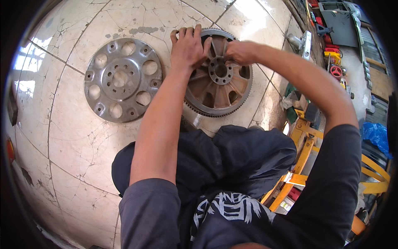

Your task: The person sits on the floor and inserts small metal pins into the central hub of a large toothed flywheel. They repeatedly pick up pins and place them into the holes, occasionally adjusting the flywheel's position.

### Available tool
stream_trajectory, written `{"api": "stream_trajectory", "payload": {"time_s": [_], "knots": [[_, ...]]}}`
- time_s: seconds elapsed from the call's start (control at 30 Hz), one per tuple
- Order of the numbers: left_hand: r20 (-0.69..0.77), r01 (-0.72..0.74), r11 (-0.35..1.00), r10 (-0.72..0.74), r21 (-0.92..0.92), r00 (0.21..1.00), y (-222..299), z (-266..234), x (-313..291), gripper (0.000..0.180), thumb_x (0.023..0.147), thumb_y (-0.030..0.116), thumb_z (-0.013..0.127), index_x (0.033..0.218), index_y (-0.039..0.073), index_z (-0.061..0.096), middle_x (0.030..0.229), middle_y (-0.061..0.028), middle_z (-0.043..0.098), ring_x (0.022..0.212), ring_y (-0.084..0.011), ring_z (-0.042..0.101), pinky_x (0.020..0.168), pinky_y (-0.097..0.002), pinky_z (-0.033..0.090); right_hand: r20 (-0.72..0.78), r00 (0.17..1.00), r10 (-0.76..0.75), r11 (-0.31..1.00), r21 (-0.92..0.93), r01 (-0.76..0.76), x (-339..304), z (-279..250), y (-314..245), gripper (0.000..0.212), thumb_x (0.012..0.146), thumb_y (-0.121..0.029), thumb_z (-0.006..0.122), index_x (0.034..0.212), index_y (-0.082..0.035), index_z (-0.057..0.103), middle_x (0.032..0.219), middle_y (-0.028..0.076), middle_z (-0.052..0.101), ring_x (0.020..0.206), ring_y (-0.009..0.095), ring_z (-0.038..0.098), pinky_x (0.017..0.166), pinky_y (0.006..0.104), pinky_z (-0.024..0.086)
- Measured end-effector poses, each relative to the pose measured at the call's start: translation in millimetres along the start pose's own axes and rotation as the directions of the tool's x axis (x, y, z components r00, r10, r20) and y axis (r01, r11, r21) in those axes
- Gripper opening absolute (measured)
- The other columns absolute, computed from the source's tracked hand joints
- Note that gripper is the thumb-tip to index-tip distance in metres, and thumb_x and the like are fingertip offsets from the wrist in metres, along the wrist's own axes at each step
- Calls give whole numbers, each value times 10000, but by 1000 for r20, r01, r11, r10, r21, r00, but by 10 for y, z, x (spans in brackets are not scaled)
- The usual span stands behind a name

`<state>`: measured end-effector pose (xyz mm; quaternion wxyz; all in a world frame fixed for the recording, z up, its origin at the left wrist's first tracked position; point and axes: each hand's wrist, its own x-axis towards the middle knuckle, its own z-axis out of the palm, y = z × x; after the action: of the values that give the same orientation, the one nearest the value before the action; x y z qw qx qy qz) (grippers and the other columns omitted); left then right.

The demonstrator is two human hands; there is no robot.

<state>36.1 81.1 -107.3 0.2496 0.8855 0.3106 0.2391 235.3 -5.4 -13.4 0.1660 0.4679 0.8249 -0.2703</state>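
One round, spoked, rust-brown metal flywheel (pixel 219 88) with a grey toothed rim was found face up on the cream, cracked tile floor (pixel 74 141), just ahead of the person's dark-trousered legs (pixel 199 157). The left hand (pixel 186 52) lay over its far left edge, the grip wide: fingers parted and reaching past the teeth, thumb apart and directed inward. The right hand (pixel 239 53) was curled against the face on the far right side, beside the drilled grey hub (pixel 228 70); whether this grip held anything could not be told, its fingertips being partly hidden. Governing relation, as judged: the hub lay just left of the right hand and slightly nearer the body, the right being the closer of the two hands. Being circular, the flywheel showed no long axis across its face. To its left, a flat, silver-grey metal disc (pixel 132 83) with large round holes lay on the same floor, apart from the teeth and untouched by either hand
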Motion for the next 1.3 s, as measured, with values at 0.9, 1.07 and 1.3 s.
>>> {"api": "stream_trajectory", "payload": {"time_s": [0.9,1.07,1.3], "knots": [[-19,-28,999,29,46,999,-56,6,-17,684,1049,535,491,1502,22,505,1346,-206,653,1319,-361,539,1150,-572,265,90,785,613,670,468,-577,44,208,-291,344,1023,-232,655,764,-18,730,725,163,708,581,277,653,521,402,503],[-41,-52,998,54,30,998,-13,24,9,694,1044,540,501,1504,21,497,1331,-205,663,1304,-366,548,1136,-578,278,-24,987,157,987,22,-156,-69,115,-28,297,970,-218,678,802,18,741,771,249,695,708,398,692,653,465,568],[-63,-38,999,38,-3,997,-77,15,-31,713,1034,560,519,1499,20,495,1300,-206,683,1295,-362,558,1144,-574,261,222,885,409,888,-321,-330,212,-148,-445,234,926,-177,680,883,28,784,930,230,770,885,383,767,779,455,623]]}}
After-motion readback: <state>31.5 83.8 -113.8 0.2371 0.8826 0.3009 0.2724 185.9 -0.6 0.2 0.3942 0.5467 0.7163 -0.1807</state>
